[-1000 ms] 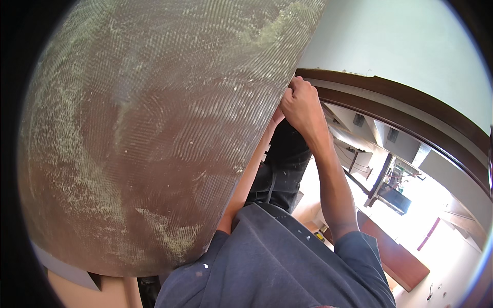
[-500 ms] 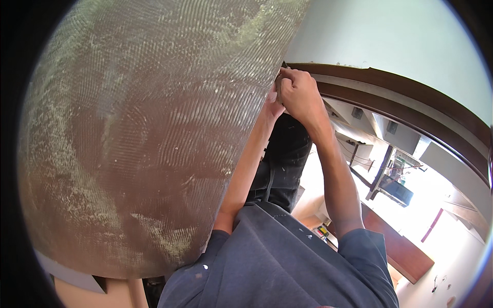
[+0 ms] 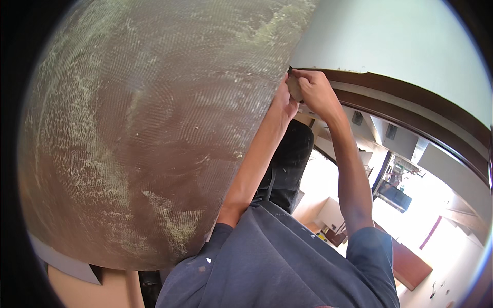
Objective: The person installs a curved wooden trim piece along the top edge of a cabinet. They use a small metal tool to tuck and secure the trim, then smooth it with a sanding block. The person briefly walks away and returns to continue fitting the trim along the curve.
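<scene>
A large brown panel point(image 3: 138, 133) with combed, pale greenish residue fills the left side, its edge running diagonally beside my arms. My left hand point(image 3: 286, 100) is at that edge, fingers curled against a small tan-grey piece point(image 3: 295, 88). My right hand point(image 3: 318, 92) is closed on the same piece from the right, forefinger and thumb near its top, beside a small dark gap at the panel's edge. What exactly the piece is, and part of my left hand's fingers, are hidden.
A pale wall surface point(image 3: 390, 36) is bordered by dark wooden trim point(image 3: 405, 87). Right of my arms is a bright room with a red-brown board point(image 3: 411, 264) and assorted equipment point(image 3: 395, 190). A beige surface point(image 3: 92, 287) lies at lower left. My dark-clad leg shows between my forearms.
Both hands have shifted a little to the right, my right one most. More of the left forearm and of the small tan-grey piece between the hands now shows.
</scene>
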The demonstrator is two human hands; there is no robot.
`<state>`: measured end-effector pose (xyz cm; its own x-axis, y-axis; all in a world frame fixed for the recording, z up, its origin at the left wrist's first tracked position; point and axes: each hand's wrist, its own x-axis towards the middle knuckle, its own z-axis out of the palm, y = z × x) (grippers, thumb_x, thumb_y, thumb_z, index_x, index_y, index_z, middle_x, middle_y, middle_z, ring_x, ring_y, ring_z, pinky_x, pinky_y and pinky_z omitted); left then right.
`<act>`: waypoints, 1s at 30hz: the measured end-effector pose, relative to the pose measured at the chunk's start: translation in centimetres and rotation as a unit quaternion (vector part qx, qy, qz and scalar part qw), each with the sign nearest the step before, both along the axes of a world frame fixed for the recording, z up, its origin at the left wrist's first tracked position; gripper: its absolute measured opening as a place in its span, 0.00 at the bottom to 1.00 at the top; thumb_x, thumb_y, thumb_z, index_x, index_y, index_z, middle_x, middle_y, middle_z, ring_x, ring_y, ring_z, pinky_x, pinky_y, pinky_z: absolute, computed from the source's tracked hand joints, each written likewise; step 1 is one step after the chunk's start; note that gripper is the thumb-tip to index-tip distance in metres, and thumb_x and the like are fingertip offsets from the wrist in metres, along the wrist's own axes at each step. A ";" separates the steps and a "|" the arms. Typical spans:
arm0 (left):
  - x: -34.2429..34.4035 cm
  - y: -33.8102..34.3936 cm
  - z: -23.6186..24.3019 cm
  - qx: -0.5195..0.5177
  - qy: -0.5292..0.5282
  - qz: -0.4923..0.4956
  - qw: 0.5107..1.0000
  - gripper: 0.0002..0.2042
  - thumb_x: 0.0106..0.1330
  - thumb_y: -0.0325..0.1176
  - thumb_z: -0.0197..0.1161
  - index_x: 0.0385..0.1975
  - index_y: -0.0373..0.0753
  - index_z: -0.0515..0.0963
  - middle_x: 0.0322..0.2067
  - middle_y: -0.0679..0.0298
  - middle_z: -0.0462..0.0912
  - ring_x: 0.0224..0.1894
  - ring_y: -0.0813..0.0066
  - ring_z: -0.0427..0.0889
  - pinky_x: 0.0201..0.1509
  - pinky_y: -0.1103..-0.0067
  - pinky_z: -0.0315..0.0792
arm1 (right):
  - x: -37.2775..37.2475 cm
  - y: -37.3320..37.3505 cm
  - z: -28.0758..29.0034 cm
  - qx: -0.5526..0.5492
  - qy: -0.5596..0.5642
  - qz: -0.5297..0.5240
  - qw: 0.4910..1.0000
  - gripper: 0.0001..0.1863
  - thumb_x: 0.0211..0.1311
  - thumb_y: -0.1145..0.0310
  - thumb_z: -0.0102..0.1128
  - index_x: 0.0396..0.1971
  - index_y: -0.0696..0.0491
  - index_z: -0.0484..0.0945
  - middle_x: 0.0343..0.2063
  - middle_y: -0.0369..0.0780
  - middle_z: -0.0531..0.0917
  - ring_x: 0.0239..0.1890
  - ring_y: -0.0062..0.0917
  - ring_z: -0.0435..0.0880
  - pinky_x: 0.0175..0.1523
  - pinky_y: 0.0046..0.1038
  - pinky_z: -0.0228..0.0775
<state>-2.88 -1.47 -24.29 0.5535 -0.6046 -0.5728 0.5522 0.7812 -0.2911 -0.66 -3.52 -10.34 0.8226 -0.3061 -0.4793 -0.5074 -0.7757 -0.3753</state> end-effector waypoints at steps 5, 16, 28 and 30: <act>-0.4 -0.3 -0.6 -0.014 -0.014 0.012 1.000 0.16 0.80 0.42 0.41 0.47 0.40 0.74 0.42 0.63 0.83 0.48 0.71 0.83 0.54 0.71 0.77 | -0.1 0.3 0.1 -0.028 0.034 0.034 0.998 0.25 0.63 0.71 0.41 0.56 0.62 0.78 0.36 0.50 0.85 0.37 0.31 0.84 0.52 0.31 0.75; 0.7 0.1 -2.8 -0.072 0.071 -0.029 0.994 0.13 0.78 0.39 0.44 0.45 0.41 0.75 0.41 0.64 0.83 0.46 0.73 0.84 0.52 0.74 0.78 | 1.3 0.5 -0.5 -0.008 0.048 -0.003 0.999 0.21 0.61 0.67 0.44 0.43 0.65 0.82 0.31 0.58 0.84 0.37 0.47 0.86 0.50 0.38 0.76; 0.5 -1.0 -4.1 -0.127 0.017 0.018 0.992 0.14 0.78 0.40 0.43 0.45 0.39 0.75 0.41 0.61 0.83 0.46 0.70 0.83 0.53 0.70 0.78 | 1.3 0.7 -1.5 -0.032 0.020 0.003 0.999 0.21 0.60 0.67 0.45 0.43 0.65 0.82 0.36 0.61 0.84 0.43 0.51 0.85 0.53 0.40 0.75; 1.1 -1.0 -3.6 -0.117 -0.027 0.015 0.993 0.15 0.78 0.41 0.43 0.45 0.39 0.75 0.41 0.60 0.83 0.46 0.68 0.83 0.54 0.68 0.77 | 1.0 1.1 -1.3 -0.055 0.002 0.036 0.998 0.21 0.60 0.67 0.45 0.43 0.64 0.82 0.37 0.61 0.83 0.44 0.53 0.84 0.54 0.42 0.75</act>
